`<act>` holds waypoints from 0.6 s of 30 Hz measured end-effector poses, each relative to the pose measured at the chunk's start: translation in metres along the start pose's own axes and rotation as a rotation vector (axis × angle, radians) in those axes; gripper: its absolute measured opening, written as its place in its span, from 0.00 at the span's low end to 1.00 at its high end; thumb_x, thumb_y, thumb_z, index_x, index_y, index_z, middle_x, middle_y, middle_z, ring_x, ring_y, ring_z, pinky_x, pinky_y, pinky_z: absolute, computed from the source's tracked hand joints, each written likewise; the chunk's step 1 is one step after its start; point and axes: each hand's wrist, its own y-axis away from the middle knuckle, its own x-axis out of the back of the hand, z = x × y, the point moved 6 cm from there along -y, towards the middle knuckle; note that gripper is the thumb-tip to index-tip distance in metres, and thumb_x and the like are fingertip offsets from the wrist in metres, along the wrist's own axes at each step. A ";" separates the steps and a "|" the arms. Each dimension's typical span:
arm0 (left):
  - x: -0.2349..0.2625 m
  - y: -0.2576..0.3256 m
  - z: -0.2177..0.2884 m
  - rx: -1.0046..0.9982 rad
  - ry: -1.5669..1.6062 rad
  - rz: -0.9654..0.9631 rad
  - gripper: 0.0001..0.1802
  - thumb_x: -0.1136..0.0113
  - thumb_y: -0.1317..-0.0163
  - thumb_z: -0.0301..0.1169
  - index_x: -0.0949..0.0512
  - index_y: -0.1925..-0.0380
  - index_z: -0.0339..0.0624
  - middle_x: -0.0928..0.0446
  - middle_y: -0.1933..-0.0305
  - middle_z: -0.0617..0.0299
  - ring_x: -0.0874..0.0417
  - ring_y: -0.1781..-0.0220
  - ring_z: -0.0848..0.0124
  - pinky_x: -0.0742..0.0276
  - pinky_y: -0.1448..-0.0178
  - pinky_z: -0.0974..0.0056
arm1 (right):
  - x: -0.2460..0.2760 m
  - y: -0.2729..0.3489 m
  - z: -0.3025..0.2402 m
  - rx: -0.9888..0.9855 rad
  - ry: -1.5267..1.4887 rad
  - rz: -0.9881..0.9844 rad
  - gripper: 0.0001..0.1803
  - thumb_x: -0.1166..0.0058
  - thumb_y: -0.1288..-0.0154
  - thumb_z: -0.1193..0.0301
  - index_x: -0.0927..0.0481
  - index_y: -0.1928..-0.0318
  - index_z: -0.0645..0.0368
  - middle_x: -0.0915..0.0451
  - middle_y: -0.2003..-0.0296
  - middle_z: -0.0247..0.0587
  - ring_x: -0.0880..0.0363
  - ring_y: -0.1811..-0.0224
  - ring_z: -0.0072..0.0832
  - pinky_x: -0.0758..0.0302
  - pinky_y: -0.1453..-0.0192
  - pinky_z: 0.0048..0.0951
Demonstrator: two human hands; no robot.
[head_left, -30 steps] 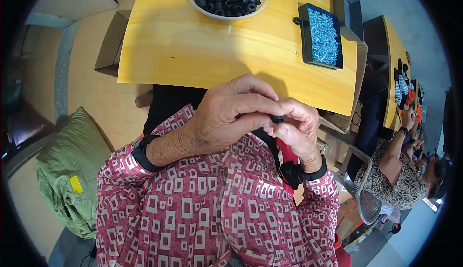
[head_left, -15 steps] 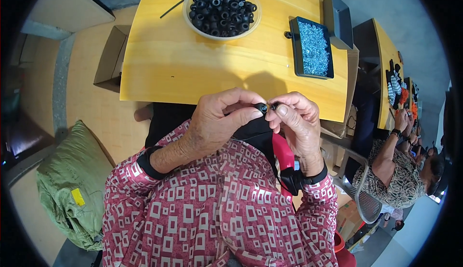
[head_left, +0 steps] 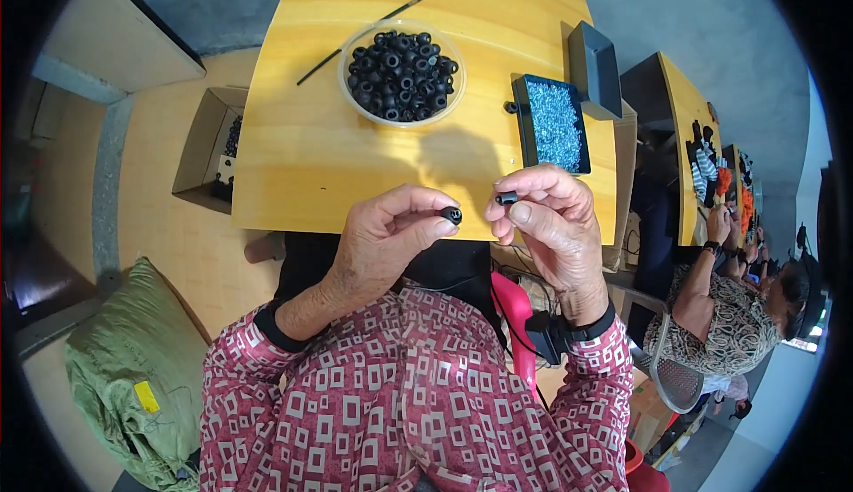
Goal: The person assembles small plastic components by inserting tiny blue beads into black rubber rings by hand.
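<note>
Just off the table's front edge, my left hand [head_left: 378, 239] pinches a small round black piece with a hole [head_left: 451, 216] between thumb and fingertips. Its hole end faces right. Opposite it, my right hand [head_left: 558, 225] has a short black cylinder [head_left: 506, 198] pinched in its fingertips. A gap separates the two pieces. Beyond my hands, a clear round bowl [head_left: 462, 92] holds a heap of black ring-like pieces [head_left: 402, 74]. To its right lies a dark tray [head_left: 530, 141] of tiny light-blue translucent pieces [head_left: 555, 123], with a single black piece [head_left: 510, 107] beside it.
A thin dark rod [head_left: 322, 66] lies behind the bowl on the yellow table [head_left: 293, 159]. An upright dark box [head_left: 597, 65] stands behind the tray. Left of the table is an open carton [head_left: 197, 150]; a green sack [head_left: 133, 368] sits nearer. A co-worker [head_left: 720, 314] sits at the right.
My hands have drawn apart, the left moving left, and a gap now shows between the pieces. The view has shifted, so the table sits lower and the carton's contents show.
</note>
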 end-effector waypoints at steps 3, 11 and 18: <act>-0.002 0.002 0.002 0.018 0.015 -0.001 0.09 0.41 0.40 0.21 0.24 0.59 0.33 0.22 0.60 0.64 0.22 0.57 0.80 0.26 0.49 0.73 | -0.007 -0.004 -0.015 0.051 0.055 -0.010 0.10 0.45 0.39 0.80 0.22 0.56 0.67 0.18 0.66 0.45 0.19 0.67 0.24 0.22 0.63 0.22; 0.002 0.001 0.006 0.049 0.063 -0.079 0.10 0.44 0.38 0.21 0.25 0.57 0.30 0.22 0.59 0.59 0.19 0.55 0.73 0.23 0.46 0.69 | -0.029 -0.048 -0.112 0.222 0.486 -0.001 0.07 0.45 0.40 0.77 0.21 0.61 0.66 0.18 0.72 0.38 0.22 0.74 0.18 0.24 0.69 0.18; -0.004 0.005 0.013 0.115 0.044 -0.093 0.10 0.45 0.38 0.22 0.26 0.56 0.31 0.22 0.59 0.59 0.19 0.55 0.72 0.23 0.48 0.69 | -0.037 -0.136 -0.151 0.186 0.839 -0.004 0.07 0.44 0.44 0.73 0.21 0.66 0.64 0.21 0.75 0.35 0.25 0.73 0.18 0.28 0.68 0.20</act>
